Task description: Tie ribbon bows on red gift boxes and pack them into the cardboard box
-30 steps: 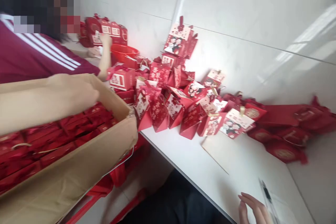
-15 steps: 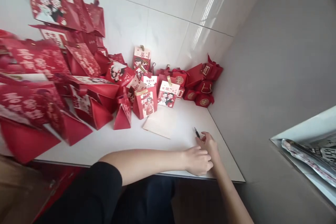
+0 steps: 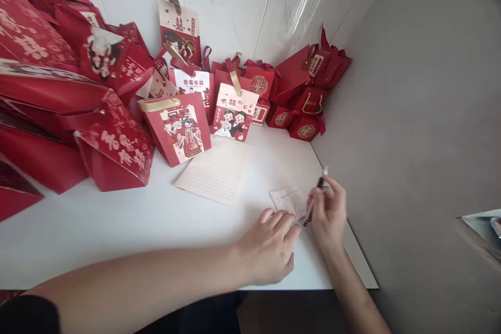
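My right hand (image 3: 331,214) grips a black pen (image 3: 320,183) between thumb and fingers. The pen is slanted, with one end low over the table and a pale end at the top. My left hand (image 3: 268,248) rests palm down on the white tabletop, fingers stretched out and slightly apart. Its fingertips touch or lie by the lower edge of a small paper slip (image 3: 289,199) bearing a line of handwriting. Part of the slip is hidden by my hands. Farther left, a lined sheet of paper (image 3: 219,172) lies flat, its top edge against the red boxes.
Red gift boxes and bags crowd the back and left of the white table (image 3: 176,235), among them a box with a couple's picture (image 3: 235,120) and a red box with a gold band (image 3: 180,130). A grey panel (image 3: 407,141) bounds the right side; a tiled wall (image 3: 230,5) stands behind.
The view has moved closer. My hands have drawn apart, and a small written slip now shows between them. The pen, lower beside my right hand before, is now upright in its grip.
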Tool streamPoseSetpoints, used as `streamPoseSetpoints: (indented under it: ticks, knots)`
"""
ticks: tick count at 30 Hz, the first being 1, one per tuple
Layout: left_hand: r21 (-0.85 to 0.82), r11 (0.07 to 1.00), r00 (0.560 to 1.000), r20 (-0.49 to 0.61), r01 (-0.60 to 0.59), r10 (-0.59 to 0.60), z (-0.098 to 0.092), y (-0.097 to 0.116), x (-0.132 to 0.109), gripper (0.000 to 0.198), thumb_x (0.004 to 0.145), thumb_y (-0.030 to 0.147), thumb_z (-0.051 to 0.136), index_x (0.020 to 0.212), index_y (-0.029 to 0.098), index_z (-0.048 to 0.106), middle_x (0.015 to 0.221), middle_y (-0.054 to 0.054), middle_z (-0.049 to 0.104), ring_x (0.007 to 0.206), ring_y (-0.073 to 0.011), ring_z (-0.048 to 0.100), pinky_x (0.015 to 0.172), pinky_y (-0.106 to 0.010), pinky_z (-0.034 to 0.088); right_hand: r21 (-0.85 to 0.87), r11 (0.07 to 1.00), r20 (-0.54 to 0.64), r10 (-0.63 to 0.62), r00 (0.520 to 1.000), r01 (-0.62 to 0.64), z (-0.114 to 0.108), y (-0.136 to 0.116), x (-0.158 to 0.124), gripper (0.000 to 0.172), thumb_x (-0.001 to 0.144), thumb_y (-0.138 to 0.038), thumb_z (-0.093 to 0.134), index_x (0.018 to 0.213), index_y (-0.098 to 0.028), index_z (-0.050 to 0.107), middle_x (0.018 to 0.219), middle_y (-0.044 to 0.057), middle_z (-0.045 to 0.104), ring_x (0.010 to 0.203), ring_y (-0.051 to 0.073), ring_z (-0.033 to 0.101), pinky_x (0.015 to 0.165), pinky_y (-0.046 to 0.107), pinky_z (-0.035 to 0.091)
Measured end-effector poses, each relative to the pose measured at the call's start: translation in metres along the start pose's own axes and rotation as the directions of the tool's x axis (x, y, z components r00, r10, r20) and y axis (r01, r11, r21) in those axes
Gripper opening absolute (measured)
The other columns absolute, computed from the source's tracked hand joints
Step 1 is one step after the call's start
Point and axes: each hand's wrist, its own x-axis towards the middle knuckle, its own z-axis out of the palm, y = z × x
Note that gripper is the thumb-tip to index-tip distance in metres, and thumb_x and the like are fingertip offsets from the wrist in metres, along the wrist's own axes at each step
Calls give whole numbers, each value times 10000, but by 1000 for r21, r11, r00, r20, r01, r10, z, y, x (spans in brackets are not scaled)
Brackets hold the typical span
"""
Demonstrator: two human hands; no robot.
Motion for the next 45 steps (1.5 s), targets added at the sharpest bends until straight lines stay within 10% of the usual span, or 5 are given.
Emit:
streamPoseSetpoints:
  ticks: [5, 11, 17, 30, 45]
  knots:
    - [48, 998, 997, 70, 26, -30, 2, 12, -11, 570, 914, 423, 319, 1336, 43, 368, 1365, -205, 424, 1310, -331, 330, 1024, -433, 302, 447, 856, 30, 276, 961, -260, -12, -3, 4, 258, 721, -326, 597, 934, -180, 601, 697, 26, 627, 640, 165, 623, 326, 182, 381]
    - [10, 998, 990, 126, 62, -63, 7, 12, -8, 650, 894, 444, 325, 1367, -2, 335, 1344, -211, 453, 1306, -352, 326, 1031, -456, 284, 383, 813, 253, 365, 896, -439, 3, -2, 5, 310, 767, -433, 655, 762, -207, 442, 660, 18, 678, 524, 144, 619, 444, 221, 477]
    - [-5, 998, 988, 140, 65, -64, 3, 10, -7, 618, 903, 456, 306, 1351, 35, 372, 1362, -193, 447, 1294, -314, 343, 999, -421, 316, 239, 894, 305, 300, 904, -378, 16, 2, -2, 433, 862, -632, 393, 864, -208, 485, 668, -2, 593, 498, 105, 514, 454, 227, 439]
    - [-37, 995, 986, 145, 88, -82, 2, 6, -5, 650, 843, 505, 411, 1331, 77, 388, 1421, -207, 346, 1392, -387, 118, 1095, -515, 207, -165, 947, 136, 300, 944, -277, 17, -5, -4, 329, 750, -200, 490, 493, -200, 286, 428, -71, 300, 401, 60, 276, 382, 200, 272]
    - [-41, 989, 973, 192, 140, -130, 0, 8, -2, 660, 807, 530, 442, 1323, 121, 385, 1442, -194, 318, 1388, -401, 96, 1059, -545, 228, -243, 947, 219, 263, 939, -209, 17, -2, -5, 349, 774, -243, 500, 509, -201, 277, 449, -71, 283, 418, 62, 265, 376, 191, 265]
